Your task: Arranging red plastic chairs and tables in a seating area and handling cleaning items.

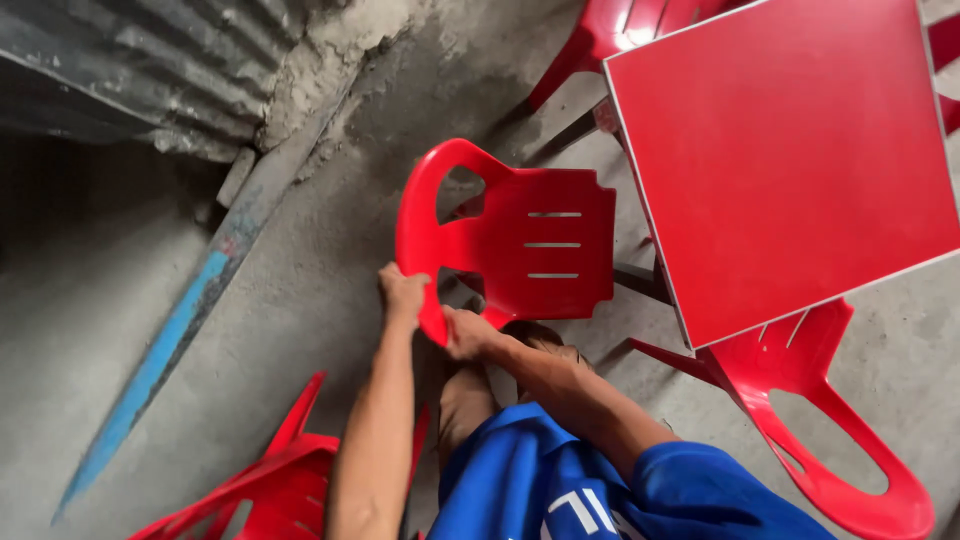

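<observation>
Far left: corrugated metal sheet (130, 70) above a blue-edged plank (170, 345) slanting over the concrete floor (300, 290). Lower left: another red chair (270, 490), close beside the forearm.

Centre: left hand (401, 293) closed around the curved top rail of the red plastic chair (510, 240); right hand (466, 332) closed on the same rail just below, thumb over the edge. Both firmly wrapped, holding the chair's back. Chair itself upright on the floor, seat toward the red table (790, 160), its front edge just beside the table's near edge.

Best handled, by the look of it, with both grips kept apart on the rail for an even pull, legs lifted clear rather than dragged on rough concrete.

Right: table corner overhanging a third chair (820, 410), with one more chair (620, 30) at the far side. Little room rightward; open floor mostly to the left of the chair, toward the plank, and only a narrow gap back toward the body.
</observation>
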